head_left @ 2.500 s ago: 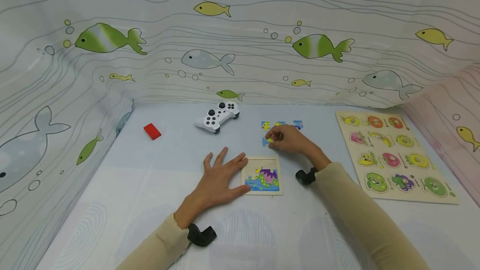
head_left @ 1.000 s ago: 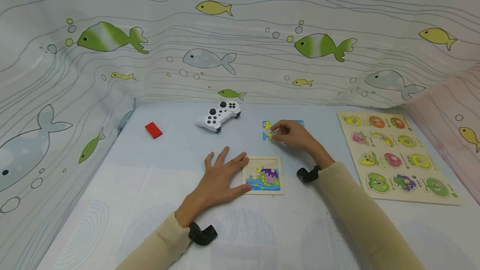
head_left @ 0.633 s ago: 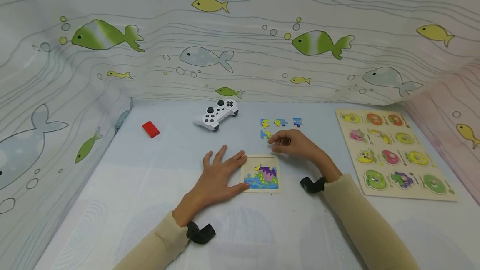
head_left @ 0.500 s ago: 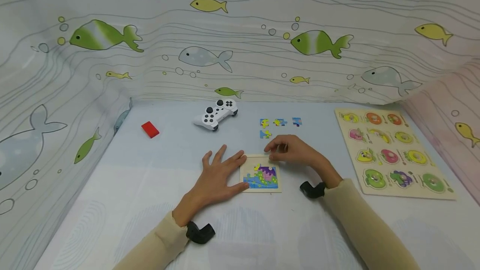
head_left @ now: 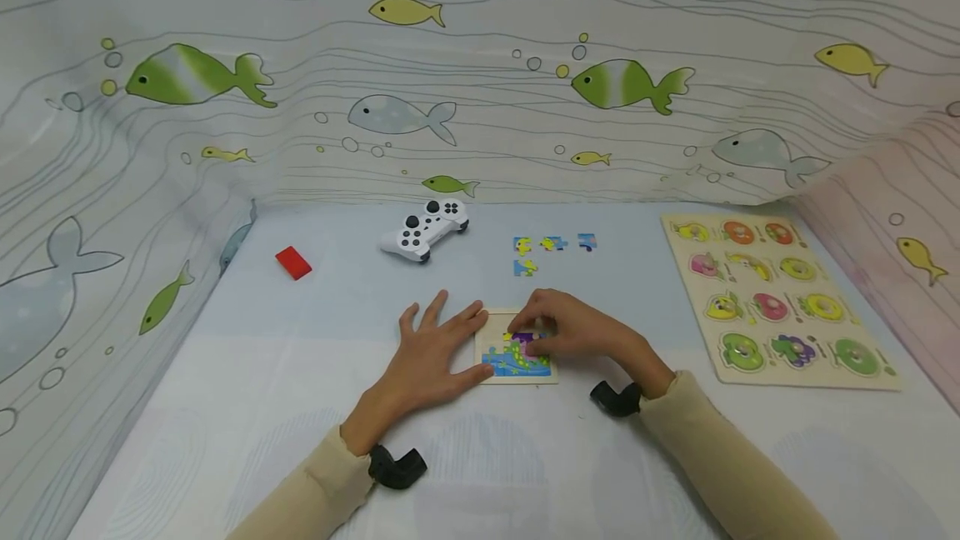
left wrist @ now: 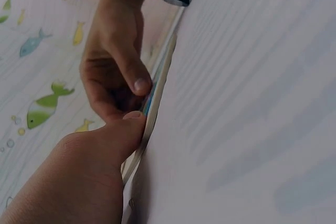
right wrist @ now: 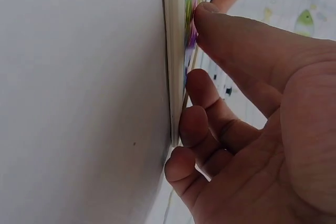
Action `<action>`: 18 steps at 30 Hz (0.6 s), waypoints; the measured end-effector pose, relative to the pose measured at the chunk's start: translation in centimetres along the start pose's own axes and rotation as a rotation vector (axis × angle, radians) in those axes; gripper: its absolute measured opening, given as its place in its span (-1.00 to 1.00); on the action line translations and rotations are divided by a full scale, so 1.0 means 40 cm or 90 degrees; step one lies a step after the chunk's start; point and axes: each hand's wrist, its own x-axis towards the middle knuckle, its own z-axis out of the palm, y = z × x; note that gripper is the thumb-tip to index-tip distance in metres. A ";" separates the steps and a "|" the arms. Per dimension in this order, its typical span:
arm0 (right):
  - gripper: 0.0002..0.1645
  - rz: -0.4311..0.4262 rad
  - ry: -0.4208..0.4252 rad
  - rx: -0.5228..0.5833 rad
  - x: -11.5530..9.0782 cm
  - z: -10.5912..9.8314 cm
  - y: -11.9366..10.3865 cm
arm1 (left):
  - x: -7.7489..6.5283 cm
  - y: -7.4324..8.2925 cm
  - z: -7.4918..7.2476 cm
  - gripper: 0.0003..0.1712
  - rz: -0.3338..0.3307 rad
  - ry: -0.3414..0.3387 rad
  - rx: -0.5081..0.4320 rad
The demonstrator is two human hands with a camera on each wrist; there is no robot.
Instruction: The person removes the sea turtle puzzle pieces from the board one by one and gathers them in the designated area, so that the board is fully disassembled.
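A small wooden-framed jigsaw puzzle (head_left: 553, 377) lies on the table, with blue, green and purple pieces in its lower part. My left hand (head_left: 427, 361) is spread at its left side, with fingertips on the frame's left edge and the thumb at the lower left corner. Over the upper right part of the puzzle, my right hand (head_left: 573, 327) bends its fingers downward. Its thumb (right wrist: 220, 27) touches the pink and purple area in the right wrist view; I see no piece between thumb and fingers. Several loose jigsaw pieces (head_left: 524, 267) lie beyond the frame.
A white game controller (head_left: 426, 230) lies behind the left hand, and a red rectangular block (head_left: 293, 262) is farther left. On the right lies a large wooden fruit board (head_left: 780, 302). Fish-patterned sheeting (head_left: 510, 140) rises along the back and sides.
From the loose pieces, my right hand has moved toward me and down onto the puzzle. The nearest loose piece shifted slightly back, closer to the others. My left hand stays at the frame.
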 end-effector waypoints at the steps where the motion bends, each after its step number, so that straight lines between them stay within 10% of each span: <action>1: -0.64 0.001 0.000 -0.008 0.000 0.001 -0.003 | -0.001 0.000 -0.001 -0.10 0.001 0.000 -0.001; 18: -0.58 -0.024 -0.022 -0.054 -0.004 0.005 -0.024 | 0.000 0.000 0.001 -0.31 0.017 0.013 -0.018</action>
